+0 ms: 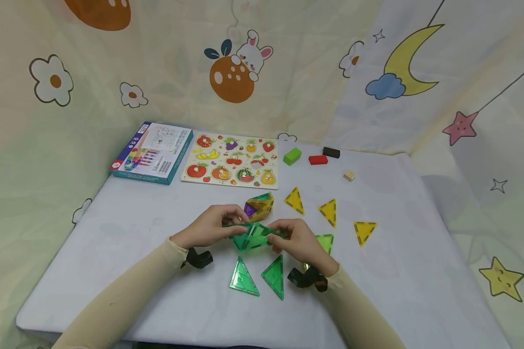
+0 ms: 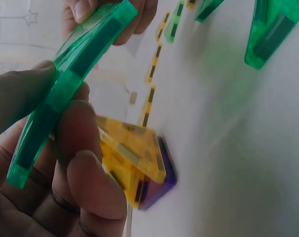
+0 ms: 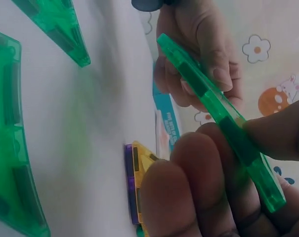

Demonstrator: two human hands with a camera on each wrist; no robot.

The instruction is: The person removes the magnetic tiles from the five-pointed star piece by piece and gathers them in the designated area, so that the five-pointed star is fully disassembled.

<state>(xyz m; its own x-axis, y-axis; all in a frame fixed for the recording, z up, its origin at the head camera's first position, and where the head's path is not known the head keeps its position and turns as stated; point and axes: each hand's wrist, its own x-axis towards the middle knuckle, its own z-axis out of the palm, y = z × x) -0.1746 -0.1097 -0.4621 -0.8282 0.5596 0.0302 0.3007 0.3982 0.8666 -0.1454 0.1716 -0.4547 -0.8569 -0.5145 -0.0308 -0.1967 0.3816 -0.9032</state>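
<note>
Both hands grip the joined translucent green plastic magnetic tiles (image 1: 250,236) above the middle of the tabletop (image 1: 157,228). The left hand (image 1: 211,226) pinches the left end between thumb and curled fingers; the right hand (image 1: 298,241) pinches the right end likewise. The piece's long axis runs left to right between them. Just behind it, toward the far edge, sits a small yellow-and-purple tile structure (image 1: 259,206); two flat green triangular tiles (image 1: 244,277) lie nearer the front edge.
</note>
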